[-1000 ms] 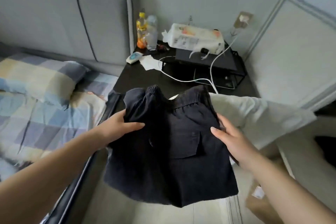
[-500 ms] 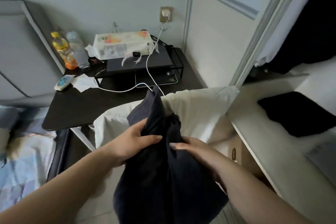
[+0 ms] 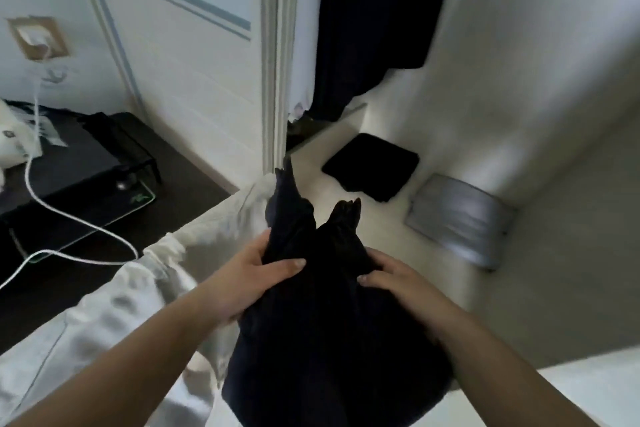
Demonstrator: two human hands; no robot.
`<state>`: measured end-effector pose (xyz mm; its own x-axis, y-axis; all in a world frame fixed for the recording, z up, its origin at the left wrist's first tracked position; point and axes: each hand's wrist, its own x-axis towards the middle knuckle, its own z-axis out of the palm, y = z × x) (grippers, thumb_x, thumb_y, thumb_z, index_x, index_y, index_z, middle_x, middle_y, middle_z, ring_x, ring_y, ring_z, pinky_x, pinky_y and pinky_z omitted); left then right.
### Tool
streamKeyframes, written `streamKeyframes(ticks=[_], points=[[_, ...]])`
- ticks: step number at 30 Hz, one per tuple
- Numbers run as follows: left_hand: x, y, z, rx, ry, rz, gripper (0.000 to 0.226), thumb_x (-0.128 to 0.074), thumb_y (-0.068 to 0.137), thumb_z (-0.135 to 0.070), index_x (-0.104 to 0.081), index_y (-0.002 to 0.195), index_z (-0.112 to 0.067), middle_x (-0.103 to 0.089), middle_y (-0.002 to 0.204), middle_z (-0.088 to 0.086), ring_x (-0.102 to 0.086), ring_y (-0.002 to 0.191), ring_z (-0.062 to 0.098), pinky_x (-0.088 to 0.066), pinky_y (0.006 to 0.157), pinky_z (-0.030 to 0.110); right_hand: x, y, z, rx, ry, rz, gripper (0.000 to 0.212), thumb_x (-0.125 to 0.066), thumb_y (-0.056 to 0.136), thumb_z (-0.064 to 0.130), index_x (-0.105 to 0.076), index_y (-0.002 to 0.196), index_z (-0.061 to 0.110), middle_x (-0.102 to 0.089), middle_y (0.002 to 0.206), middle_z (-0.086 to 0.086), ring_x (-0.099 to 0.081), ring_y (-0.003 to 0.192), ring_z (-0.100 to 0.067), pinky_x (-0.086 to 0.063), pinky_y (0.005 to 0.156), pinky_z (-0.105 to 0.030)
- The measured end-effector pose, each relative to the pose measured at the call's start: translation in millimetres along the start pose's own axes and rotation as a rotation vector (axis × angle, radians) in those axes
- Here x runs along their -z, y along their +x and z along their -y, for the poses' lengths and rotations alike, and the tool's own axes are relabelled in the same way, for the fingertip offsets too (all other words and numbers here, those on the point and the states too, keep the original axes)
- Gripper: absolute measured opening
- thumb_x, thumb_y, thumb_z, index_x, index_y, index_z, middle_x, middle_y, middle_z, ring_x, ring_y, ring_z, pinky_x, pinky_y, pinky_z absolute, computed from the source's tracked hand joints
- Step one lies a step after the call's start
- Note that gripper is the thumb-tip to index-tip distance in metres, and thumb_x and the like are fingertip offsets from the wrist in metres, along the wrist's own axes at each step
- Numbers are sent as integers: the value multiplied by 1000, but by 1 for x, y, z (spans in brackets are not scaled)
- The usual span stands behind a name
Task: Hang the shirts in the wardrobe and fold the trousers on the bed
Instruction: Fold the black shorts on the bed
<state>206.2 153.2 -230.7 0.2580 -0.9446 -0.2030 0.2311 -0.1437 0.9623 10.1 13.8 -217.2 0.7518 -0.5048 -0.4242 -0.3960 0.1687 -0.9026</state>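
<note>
I hold a pair of dark navy shorts (image 3: 325, 340), bunched and folded over, in front of the open wardrobe. My left hand (image 3: 249, 277) grips their left side with the thumb laid across the cloth. From the right, my right hand (image 3: 398, 284) grips the other side. Both waistband corners stick up above my hands. On the wardrobe shelf (image 3: 377, 218) lie a folded black garment (image 3: 370, 166) and a folded grey garment (image 3: 460, 218). A dark garment (image 3: 374, 17) hangs above the shelf.
A white cloth basket (image 3: 138, 295) stands just left of the shorts. Behind it is a dark bedside table (image 3: 180, 191) with a black stand (image 3: 79, 156) and a white cable (image 3: 69, 218). The white wardrobe door (image 3: 194, 73) stands between table and shelf.
The view has swung right, from the bed and table to the wardrobe. The shorts went from spread flat to bunched, and both hands carried them toward the shelf.
</note>
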Motion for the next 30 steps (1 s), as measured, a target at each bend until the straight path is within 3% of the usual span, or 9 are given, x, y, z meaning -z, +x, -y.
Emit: streamKeyframes(ticks=[5, 10, 12, 15, 19, 21, 24, 26, 30], points=[[-18, 75, -9, 46, 53, 143, 33, -70, 84, -19, -65, 106, -44, -72, 106, 0, -69, 99, 18, -56, 76, 24, 48, 3, -8, 11, 84, -208, 42, -51, 88, 3, -62, 115, 34, -73, 101, 1, -70, 91, -16, -52, 68, -19], [-32, 159, -6, 79, 229, 114, 37, -72, 84, -24, -60, 118, -32, -73, 102, -2, -70, 96, 17, -55, 86, 35, 102, 33, -20, -1, 198, -373, 42, -50, 87, 2, -62, 113, 33, -75, 91, 5, -70, 79, -8, -50, 60, -14], [-36, 188, -3, 79, 304, 98, 40, -72, 84, -26, -57, 119, -36, -73, 100, -11, -69, 93, 7, -54, 84, 25, 122, 47, -24, 5, 237, -413, 43, -50, 87, 3, -61, 113, 35, -75, 91, 6, -70, 79, -7, -49, 58, -13], [-39, 240, -3, 59, 426, 52, 36, -72, 83, -23, -55, 107, -45, -71, 86, -20, -65, 83, -8, -45, 63, 2, 159, 74, -25, 8, 307, -497, 43, -49, 87, -1, -62, 115, 30, -75, 91, 1, -69, 76, -13, -49, 59, -16], [-36, 300, 1, 68, 551, 35, 31, -70, 86, -22, -59, 113, -31, -69, 97, -12, -64, 94, 4, -45, 69, 12, 198, 101, -30, -1, 524, -522, 44, -48, 88, -1, -63, 118, 27, -70, 103, -16, -60, 88, -30, -45, 69, -34], [-34, 324, 4, 90, 598, 37, 35, -70, 85, -26, -56, 115, -36, -66, 99, -16, -61, 93, -1, -45, 71, 12, 208, 110, -35, -23, 588, -537, 45, -50, 87, 2, -64, 114, 35, -72, 101, -11, -62, 85, -29, -48, 67, -33], [-41, 363, 13, 91, 675, 78, 41, -71, 85, -26, -55, 122, -29, -64, 104, -15, -60, 99, 5, -45, 78, 16, 226, 119, -42, -29, 639, -580, 47, -49, 86, 2, -67, 110, 38, -73, 94, -9, -65, 73, -21, -51, 58, -26], [-48, 388, 19, 117, 684, 130, 44, -69, 86, -26, -52, 127, -27, -63, 112, -10, -59, 103, 7, -46, 84, 19, 239, 122, -49, -64, 635, -623, 46, -48, 85, 2, -67, 110, 37, -73, 95, -10, -65, 74, -21, -50, 62, -28], [-62, 426, 28, 158, 695, 240, 46, -67, 88, -29, -45, 127, -39, -57, 110, -23, -54, 98, -10, -41, 76, 3, 254, 126, -65, -85, 728, -687, 46, -48, 85, 1, -66, 115, 31, -65, 81, -13, -55, 64, -23, -43, 61, -33]])
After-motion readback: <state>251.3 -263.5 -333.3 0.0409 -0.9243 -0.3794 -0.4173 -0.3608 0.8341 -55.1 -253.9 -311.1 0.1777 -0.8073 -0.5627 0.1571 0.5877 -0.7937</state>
